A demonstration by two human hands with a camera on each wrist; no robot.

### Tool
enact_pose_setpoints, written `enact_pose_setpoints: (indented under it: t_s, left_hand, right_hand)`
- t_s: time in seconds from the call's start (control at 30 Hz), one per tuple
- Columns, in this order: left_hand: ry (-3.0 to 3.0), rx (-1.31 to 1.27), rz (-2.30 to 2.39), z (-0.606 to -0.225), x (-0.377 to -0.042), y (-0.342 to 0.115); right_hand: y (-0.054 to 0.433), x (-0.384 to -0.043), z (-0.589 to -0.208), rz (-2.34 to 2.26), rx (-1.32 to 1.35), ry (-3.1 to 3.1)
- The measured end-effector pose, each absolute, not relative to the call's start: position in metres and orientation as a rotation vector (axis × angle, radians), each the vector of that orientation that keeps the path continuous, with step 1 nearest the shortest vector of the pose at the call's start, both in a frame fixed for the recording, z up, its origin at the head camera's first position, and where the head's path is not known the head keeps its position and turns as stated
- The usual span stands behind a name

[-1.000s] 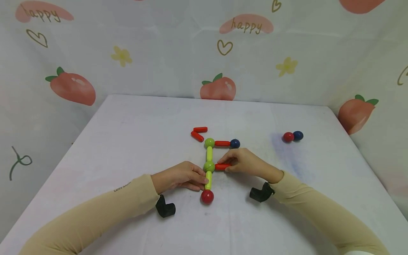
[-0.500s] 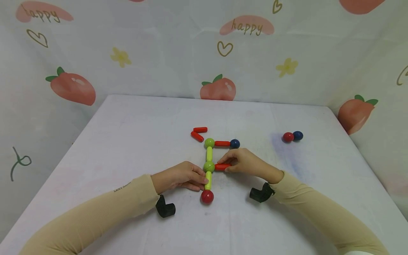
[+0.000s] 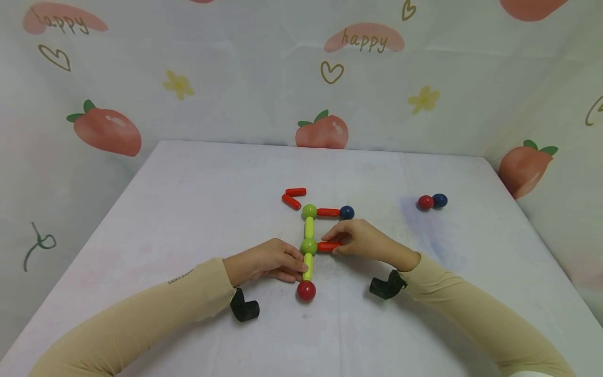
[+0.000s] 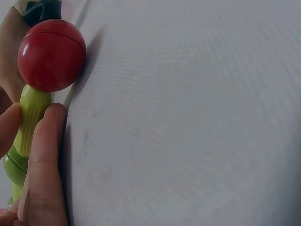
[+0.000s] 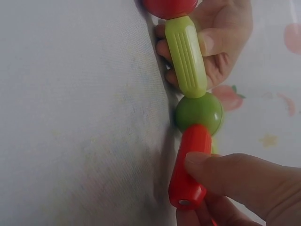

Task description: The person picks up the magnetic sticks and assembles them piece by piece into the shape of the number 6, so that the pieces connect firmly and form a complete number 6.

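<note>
A figure of magnetic rods and balls lies on the white table. Its upright line runs from a green ball through a yellow-green rod and a second green ball to the lower yellow-green rod and a red ball. My left hand pinches that lower rod between thumb and fingers. My right hand pinches a red rod, whose inner end meets the middle green ball; its outer end shows a bare metal tip. Above, another red rod joins the top ball to a blue ball.
Two loose red rods lie up and left of the figure. A loose red ball and blue ball sit side by side at the right. Black wrist-camera mounts hang beneath both cuffs. A printed cloth backdrop rises behind the table.
</note>
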State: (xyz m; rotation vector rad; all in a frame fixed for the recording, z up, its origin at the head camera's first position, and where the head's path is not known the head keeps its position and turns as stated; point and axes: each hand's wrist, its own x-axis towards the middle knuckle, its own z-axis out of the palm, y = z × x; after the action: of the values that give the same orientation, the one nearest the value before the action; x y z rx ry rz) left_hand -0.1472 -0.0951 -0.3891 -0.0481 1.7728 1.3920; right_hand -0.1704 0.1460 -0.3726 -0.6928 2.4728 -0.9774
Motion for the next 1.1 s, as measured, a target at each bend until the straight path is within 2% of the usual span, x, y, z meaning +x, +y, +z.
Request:
enact_pose_setpoints:
  t_s: [0.4, 1.1]
  left_hand:
    - [1.785, -0.051, 1.384, -0.39, -0.147, -0.094]
    - [1.797, -0.057, 1.379, -0.391, -0.148, -0.094]
  right_hand:
    - [0.159, -0.167, -0.362, -1.039, -0.643, 2.486]
    - [0.232, -0.174, -0.335, -1.23, -0.431, 2.721]
